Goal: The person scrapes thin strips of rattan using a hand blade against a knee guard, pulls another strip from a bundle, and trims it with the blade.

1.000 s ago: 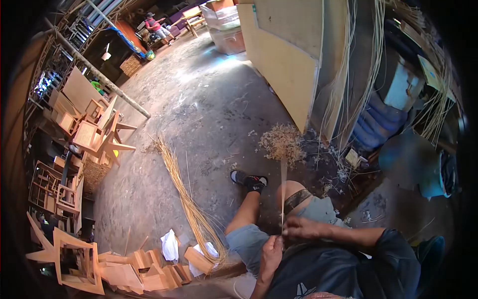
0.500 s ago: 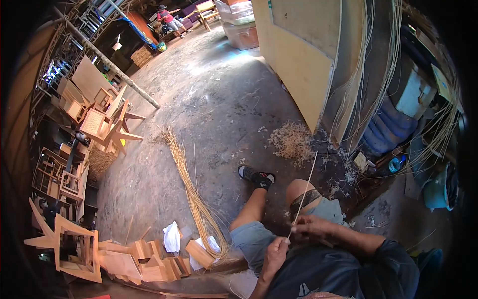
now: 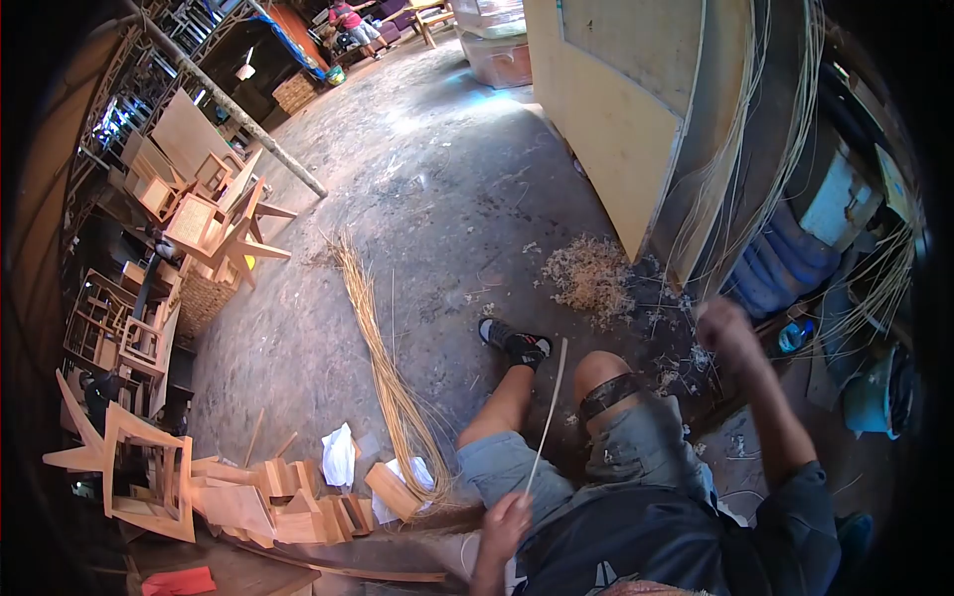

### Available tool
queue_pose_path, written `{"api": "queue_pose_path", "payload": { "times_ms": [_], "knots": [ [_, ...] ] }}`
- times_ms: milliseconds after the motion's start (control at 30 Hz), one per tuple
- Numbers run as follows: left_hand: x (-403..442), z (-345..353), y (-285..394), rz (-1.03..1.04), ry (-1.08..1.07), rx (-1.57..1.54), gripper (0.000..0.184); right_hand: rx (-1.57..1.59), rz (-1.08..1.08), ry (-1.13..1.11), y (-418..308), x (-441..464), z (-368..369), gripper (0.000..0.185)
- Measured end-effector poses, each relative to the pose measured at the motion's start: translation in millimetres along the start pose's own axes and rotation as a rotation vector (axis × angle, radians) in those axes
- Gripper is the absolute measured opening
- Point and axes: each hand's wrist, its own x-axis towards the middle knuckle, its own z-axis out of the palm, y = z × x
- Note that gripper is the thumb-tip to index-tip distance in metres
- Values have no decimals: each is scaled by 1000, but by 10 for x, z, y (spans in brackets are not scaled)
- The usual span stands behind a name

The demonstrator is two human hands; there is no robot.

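A thin pale strip (image 3: pixel 548 417) rises from my left hand (image 3: pixel 508 521), whose fingers are closed around its lower end above my lap. My right hand (image 3: pixel 726 330) is raised out to the right, away from the strip and blurred by motion; whether it holds anything cannot be made out. A long bundle of tan strands (image 3: pixel 375 360) lies on the floor to the left of my legs. Beyond my knees sits a pile of curly shavings (image 3: pixel 590 279).
Wooden blocks (image 3: pixel 298 512) and a chair frame (image 3: pixel 149 473) lie at lower left, more chairs (image 3: pixel 202 226) behind. Large boards (image 3: pixel 618 119) stand ahead with hanging strands (image 3: pixel 740 149). A teal bucket (image 3: pixel 871 402) is at right. A person (image 3: pixel 350 20) sits far back.
My right hand has left the strip and swung up and out to the right. My left hand has moved left and slightly down, still holding the strip. The view has shifted a little.
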Motion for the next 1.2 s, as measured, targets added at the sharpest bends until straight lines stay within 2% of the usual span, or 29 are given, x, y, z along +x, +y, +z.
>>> {"api": "queue_pose_path", "payload": {
  "times_ms": [67, 100, 133, 167, 200, 233, 300, 367, 400, 600, 700, 733, 767, 800, 867, 933, 967, 1000, 1067, 1100, 1133, 1167, 1200],
  "knots": [
    [227, 476, 230, 70, -20, 114, 17, 33, 126, -259, 239, -287, 497, 23],
    [356, 612, 158, 118, -23, 146, 18, 130, 368, -447, -13, -531, 725, 25],
    [474, 690, 102, 167, -25, 181, 18, 16, 303, -574, -37, -696, 912, 26],
    [504, 746, 134, 190, -24, 243, 18, 2, 165, -707, 255, -777, 1060, 29],
    [532, 797, 173, 214, -24, 304, 18, 47, 208, -653, 144, -956, 1207, 29],
    [552, 817, 200, 239, -27, 366, 18, 164, 345, -736, 192, -1018, 1273, 30],
    [536, 800, 205, 187, -63, 386, 20, 272, 431, -757, 221, -1101, 1348, 32],
    [499, 787, 238, 123, -98, 458, 20, 443, 415, -759, 430, -1117, 1418, 32],
    [489, 782, 213, 155, -91, 472, 21, 528, 408, -761, 458, -1114, 1447, 32],
    [420, 856, 128, 290, -15, 476, 20, 412, 448, -792, 317, -1118, 1430, 28],
    [358, 785, 184, 266, -72, 476, 19, 398, 587, -730, 468, -1049, 1316, 26],
    [332, 734, 141, 220, -90, 456, 19, 296, 554, -697, 385, -990, 1257, 23],
    [275, 676, 83, 163, -112, 438, 19, 280, 597, -670, 608, -926, 1219, 22],
    [243, 616, 66, 136, -123, 455, 20, 287, 560, -579, 415, -915, 1194, 22],
    [131, 563, 102, 87, -94, 506, 20, 254, 492, -643, 401, -816, 1090, 19],
    [90, 459, 28, 39, -124, 461, 20, 128, 551, -485, 364, -695, 978, 19],
    [51, 392, -4, 11, -120, 473, 20, 227, 534, -541, 328, -675, 918, 21],
    [30, 389, 1, 11, -130, 475, 20, 122, 518, -555, 160, -711, 908, 24],
    [-97, 338, 62, 4, -143, 487, 19, 94, 440, -376, 401, -580, 830, 24],
    [-148, 252, 33, -42, -126, 439, 18, 24, 468, -337, 447, -396, 607, 22],
    [-243, 118, -16, -87, -104, 393, 18, 48, 459, -311, 434, -285, 434, 14],
    [-290, 45, -44, -127, -80, 345, 17, -51, 337, -238, 583, -128, 203, 13],
    [-329, 51, -14, -126, -40, 296, 19, -83, 208, -66, 647, 43, -109, 15]
  ]
}}
